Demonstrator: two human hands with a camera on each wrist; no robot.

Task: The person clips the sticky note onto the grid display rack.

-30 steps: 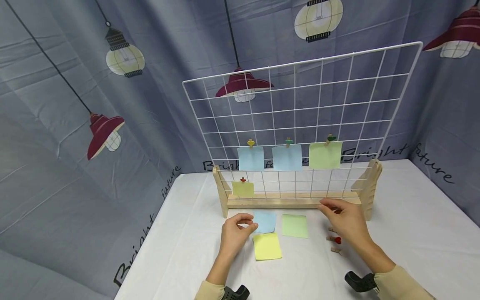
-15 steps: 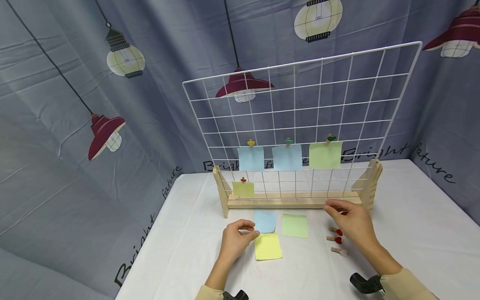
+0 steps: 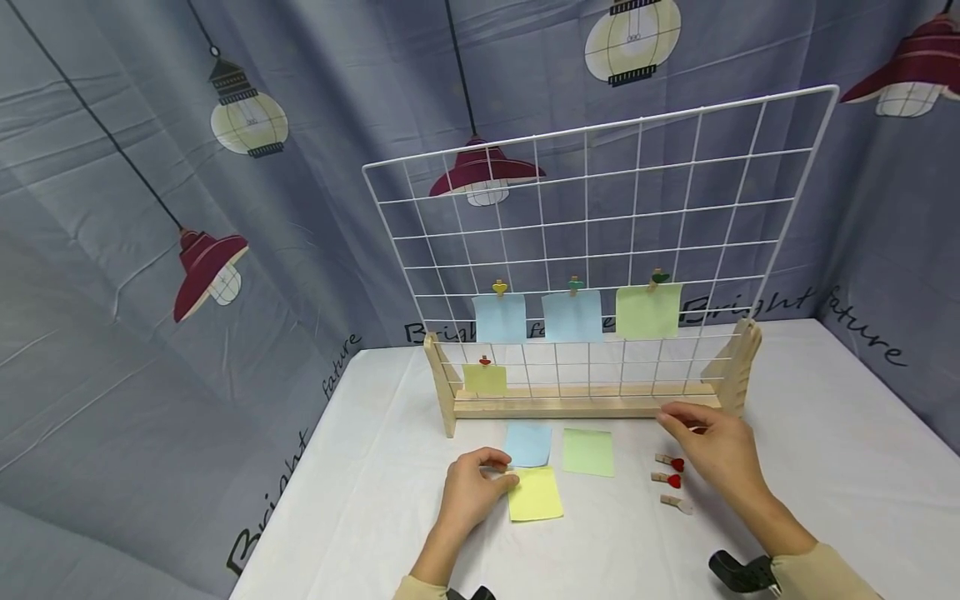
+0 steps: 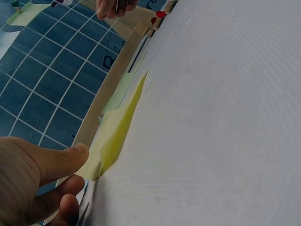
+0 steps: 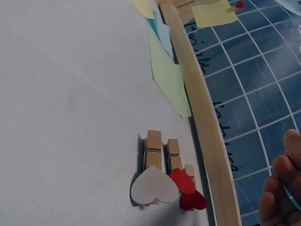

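Observation:
My left hand (image 3: 468, 493) is at the upper left corner of a yellow sticky note (image 3: 536, 493), thumb and forefinger apart. In the left wrist view, the thumb overlaps the note's near end. A blue sticky note (image 3: 528, 443) and a green sticky note (image 3: 588, 452) lie just behind it. My right hand (image 3: 716, 442) hovers before the right end of the wooden base, fingers loosely bent, with nothing visible in them. Near it lie three small clothespins: two with red hearts (image 5: 182, 181) and one with a white heart (image 5: 154, 186).
A white wire grid (image 3: 585, 200) stands in a wooden base (image 3: 585, 408) at the back. Clipped to it are two blue notes (image 3: 500, 319), a green note (image 3: 648, 312) and, lower left, a small yellow-green note (image 3: 484, 380). A printed curtain (image 3: 315, 208) hangs behind the white-covered table (image 3: 825, 467).
My left hand has moved slightly down and right, to the yellow note's corner. My right hand has drawn right and slightly down, uncovering the clothespins' hearts.

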